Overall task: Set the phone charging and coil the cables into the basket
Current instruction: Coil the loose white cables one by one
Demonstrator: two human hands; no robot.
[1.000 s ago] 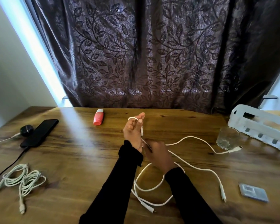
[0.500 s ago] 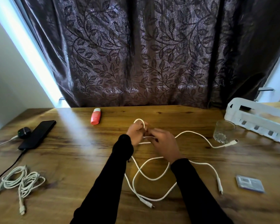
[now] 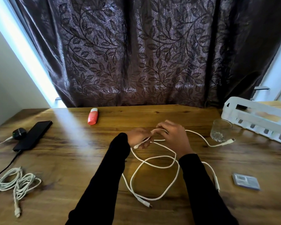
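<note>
Head view, both hands (image 3: 159,137) pinching smooth white cable (image 3: 154,166), looped.

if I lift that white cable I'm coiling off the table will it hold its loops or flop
Probably flop: the white cable lies in loose, uneven curves on the table, so it looks limp. Its free ends would likely dangle. It seems thin and light.

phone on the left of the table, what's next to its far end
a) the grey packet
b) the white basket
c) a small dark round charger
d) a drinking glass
c: the phone lies at the left of the table with a small dark round charger right beside it, while the glass, white basket and grey packet are all over on the right side.
</note>
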